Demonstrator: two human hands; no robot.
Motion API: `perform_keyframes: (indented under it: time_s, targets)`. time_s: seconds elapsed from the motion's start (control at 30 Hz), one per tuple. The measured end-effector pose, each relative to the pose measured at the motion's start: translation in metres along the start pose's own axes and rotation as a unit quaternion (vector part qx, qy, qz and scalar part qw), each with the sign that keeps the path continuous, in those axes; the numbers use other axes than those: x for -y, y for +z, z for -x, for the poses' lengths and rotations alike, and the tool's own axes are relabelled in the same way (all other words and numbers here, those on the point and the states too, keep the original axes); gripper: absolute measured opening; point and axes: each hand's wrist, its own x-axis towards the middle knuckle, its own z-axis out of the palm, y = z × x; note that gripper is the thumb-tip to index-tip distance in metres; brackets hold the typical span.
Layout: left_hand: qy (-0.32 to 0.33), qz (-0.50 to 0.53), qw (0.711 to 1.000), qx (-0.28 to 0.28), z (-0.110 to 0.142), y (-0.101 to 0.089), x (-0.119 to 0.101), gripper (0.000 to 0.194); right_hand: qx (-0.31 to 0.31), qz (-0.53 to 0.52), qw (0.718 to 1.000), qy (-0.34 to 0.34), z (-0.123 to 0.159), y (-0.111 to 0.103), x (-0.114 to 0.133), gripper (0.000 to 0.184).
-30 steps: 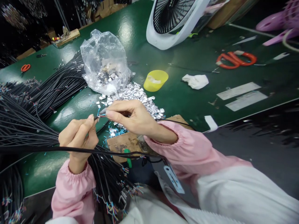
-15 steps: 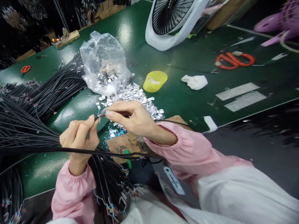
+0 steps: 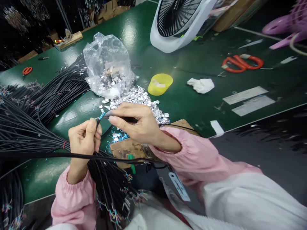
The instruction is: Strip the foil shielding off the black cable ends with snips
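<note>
My left hand (image 3: 83,137) pinches a black cable (image 3: 98,121) close to its stripped end. Short blue wires (image 3: 102,115) stick out of that end, pointing up and right. Just right of them is my right hand (image 3: 135,121), closed on a dark, slim pointed tool (image 3: 129,119) whose kind I cannot make out. Its tip is near the wires; whether they touch is unclear. A grey cover shows on one right fingertip. Below the hands a bundle of black cables (image 3: 103,172) with coloured wire ends hangs at the table edge.
Foil scraps (image 3: 141,97) and a clear bag of scraps (image 3: 109,67) lie beyond my hands. Black cable bundles (image 3: 59,86) cover the left side. A yellow cup (image 3: 160,84), a white fan (image 3: 165,44) and orange-handled scissors (image 3: 242,63) stand or lie rightward. A wooden board (image 3: 129,148) sits at the near edge.
My left hand has turned and its grip on the cable has shifted. Blue wires now show at the cable end, where a reddish wire showed before. The right hand has barely moved.
</note>
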Motion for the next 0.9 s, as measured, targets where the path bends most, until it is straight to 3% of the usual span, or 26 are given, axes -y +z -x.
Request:
perform_keyframes:
  time_s: [0.13, 0.23, 0.3, 0.4, 0.47, 0.57, 0.67, 0.8, 0.9]
  targets:
    - [-0.08, 0.076, 0.99, 0.087, -0.006, -0.005, 0.0, 0.051, 0.001, -0.023, 1.0, -0.001, 0.0, 0.002, -0.002, 0.016]
    - [-0.104, 0.105, 0.983, 0.111, -0.008, -0.005, 0.001, 0.052, -0.012, -0.031, 0.999, 0.008, 0.001, 0.003, -0.003, 0.016]
    - [-0.087, 0.093, 0.988, 0.084, -0.007, -0.002, 0.002, 0.049, -0.024, -0.039, 0.998, 0.032, 0.0, 0.002, -0.003, 0.018]
    - [-0.008, 0.033, 0.999, 0.007, -0.003, 0.004, 0.005, 0.042, -0.019, -0.061, 0.996, 0.067, -0.002, 0.001, -0.003, 0.029]
    - [0.049, -0.022, 0.998, -0.031, 0.0, 0.008, 0.007, 0.033, 0.006, -0.064, 0.996, 0.057, -0.004, 0.0, -0.003, 0.034]
    - [0.094, -0.087, 0.991, -0.043, 0.002, 0.009, 0.009, 0.021, 0.034, -0.049, 0.998, 0.025, -0.007, -0.002, -0.003, 0.037]
    - [0.1, -0.09, 0.991, -0.005, 0.0, 0.004, 0.01, 0.017, 0.049, -0.083, 0.994, 0.042, -0.008, -0.003, -0.003, 0.04]
    - [0.107, 0.002, 0.991, 0.084, -0.006, 0.0, 0.009, 0.023, 0.134, -0.231, 0.959, 0.092, -0.007, -0.003, -0.004, 0.041]
    - [0.06, 0.057, 0.991, 0.101, -0.007, 0.003, 0.011, 0.023, 0.083, -0.112, 0.99, 0.029, -0.005, -0.002, -0.005, 0.037]
